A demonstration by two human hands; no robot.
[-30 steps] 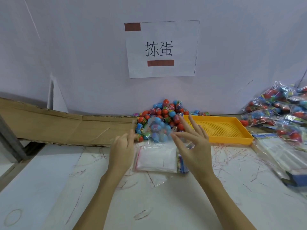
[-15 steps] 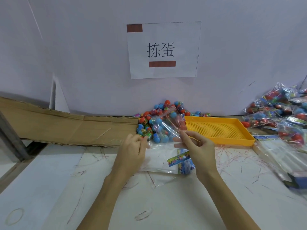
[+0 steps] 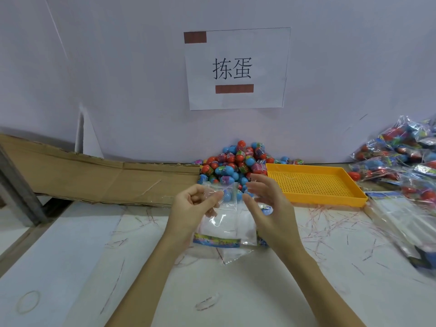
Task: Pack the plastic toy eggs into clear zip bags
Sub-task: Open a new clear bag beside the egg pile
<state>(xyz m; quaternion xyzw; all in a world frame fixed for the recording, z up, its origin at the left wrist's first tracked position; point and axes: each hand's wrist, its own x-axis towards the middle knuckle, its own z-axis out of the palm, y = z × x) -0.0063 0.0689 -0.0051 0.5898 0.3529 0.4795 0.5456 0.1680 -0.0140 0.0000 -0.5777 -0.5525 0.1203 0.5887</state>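
Bag-opening step: the left hand (image 3: 191, 208) pinches 1 clear zip bag (image 3: 223, 204) above the tabletop (image 3: 259, 291); the right hand (image 3: 266, 204) hovers open-fingered. Next, spread the mouth and reach the egg pile (image 3: 236, 161) just behind.

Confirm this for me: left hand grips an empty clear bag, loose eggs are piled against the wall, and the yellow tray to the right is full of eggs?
Not quite. In the head view the yellow tray holds no eggs. The rest stands: the left hand grips the empty clear bag, and the loose eggs are piled against the wall.
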